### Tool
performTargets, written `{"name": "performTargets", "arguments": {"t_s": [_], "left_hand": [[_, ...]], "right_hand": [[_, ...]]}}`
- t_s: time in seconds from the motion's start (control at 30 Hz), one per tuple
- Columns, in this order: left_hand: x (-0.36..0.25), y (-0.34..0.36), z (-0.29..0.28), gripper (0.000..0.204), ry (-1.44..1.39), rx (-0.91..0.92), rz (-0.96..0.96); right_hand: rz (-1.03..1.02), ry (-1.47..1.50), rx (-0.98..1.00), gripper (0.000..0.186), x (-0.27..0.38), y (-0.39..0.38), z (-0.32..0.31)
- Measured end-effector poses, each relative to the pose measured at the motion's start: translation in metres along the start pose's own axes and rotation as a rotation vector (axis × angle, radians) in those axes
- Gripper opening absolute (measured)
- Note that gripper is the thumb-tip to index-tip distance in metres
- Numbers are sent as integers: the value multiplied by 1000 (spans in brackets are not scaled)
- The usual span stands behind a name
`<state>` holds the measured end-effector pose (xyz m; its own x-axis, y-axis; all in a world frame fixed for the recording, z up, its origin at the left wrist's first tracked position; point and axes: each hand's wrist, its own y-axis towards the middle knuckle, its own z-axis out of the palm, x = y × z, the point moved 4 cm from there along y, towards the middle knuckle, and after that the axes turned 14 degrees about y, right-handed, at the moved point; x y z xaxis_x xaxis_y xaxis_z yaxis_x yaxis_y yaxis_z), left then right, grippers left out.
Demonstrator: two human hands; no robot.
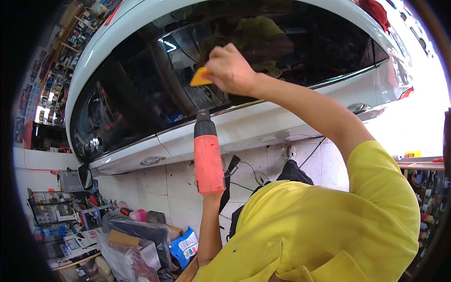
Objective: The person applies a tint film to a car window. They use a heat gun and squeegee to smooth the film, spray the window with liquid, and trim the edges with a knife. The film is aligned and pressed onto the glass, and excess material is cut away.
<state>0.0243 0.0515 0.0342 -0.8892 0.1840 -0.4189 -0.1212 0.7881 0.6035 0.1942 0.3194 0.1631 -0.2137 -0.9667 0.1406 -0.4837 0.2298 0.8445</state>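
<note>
My left hand (210, 197), mostly hidden behind the red-and-black heat gun (208, 160), grips it with the nozzle pointing up at the lower edge of the car's dark side window (305, 51). Above and right of the nozzle, my right hand (230, 68) is closed on an orange squeegee (199, 79) held at the glass; whether its edge touches the glass I cannot tell. The white car (343, 101) fills the upper view, with its chrome trim and door handles below the windows.
Packed shelves (66, 61) line the far left. Plastic-wrapped bundles (136, 225), cardboard and a blue bag (183, 246) lie lower left. Cables run over the tiled floor (178, 188) by my feet. A cluttered bench (418, 164) stands at right; a red cloth (376, 11) is at upper right.
</note>
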Motion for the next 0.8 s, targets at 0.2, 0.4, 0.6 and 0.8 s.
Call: {"name": "performTargets", "arguments": {"t_s": [0.2,0.4,0.6,0.8], "left_hand": [[3,-9,-1,36,-80,20,-2],[31,24,-3,35,219,-57,66],[76,12,26,33,72,108,-243],[48,-7,25,26,327,-129,204]], "right_hand": [[-12,20,266,25,21,-67,35],[19,183,232,20,26,-63,22],[147,188,-40,16,15,-38,-17],[273,284,-83,18,-4,-44,-24]]}}
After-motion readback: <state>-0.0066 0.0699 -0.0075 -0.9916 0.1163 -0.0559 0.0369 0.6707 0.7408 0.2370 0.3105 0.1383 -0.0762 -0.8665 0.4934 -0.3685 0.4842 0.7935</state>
